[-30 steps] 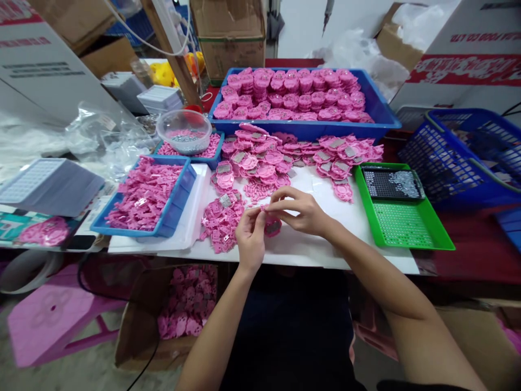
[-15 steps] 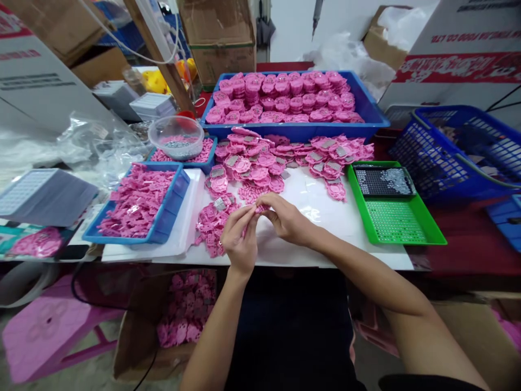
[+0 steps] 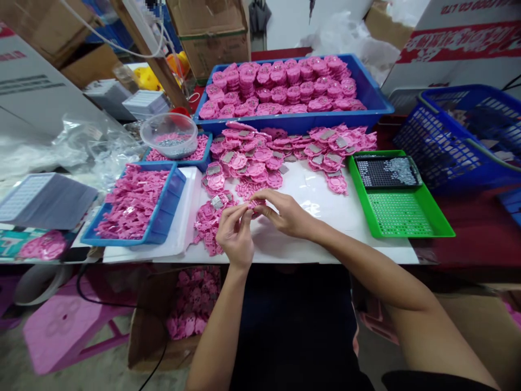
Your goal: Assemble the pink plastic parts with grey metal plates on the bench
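Note:
My left hand [image 3: 235, 234] and my right hand [image 3: 282, 212] meet over the white board [image 3: 325, 217], fingertips pinched together on a small pink plastic part [image 3: 255, 205]. Just left of them lies a heap of small pink pieces [image 3: 210, 221]. Behind my hands spreads a loose pile of round pink parts with grey inserts [image 3: 268, 155]. A big blue tray [image 3: 378, 106] at the back is packed with stacked pink parts.
A blue tray of pink pieces [image 3: 136, 203] sits at the left, a clear bowl [image 3: 169, 133] behind it. A green tray [image 3: 401, 209] with a black grid holder lies right, a blue basket [image 3: 459, 141] beyond. A cardboard box of pink parts [image 3: 179, 309] stands under the table.
Both hands stay together on the pink part and have shifted slightly left and away from me. The view has tilted a little; nothing on the table moved.

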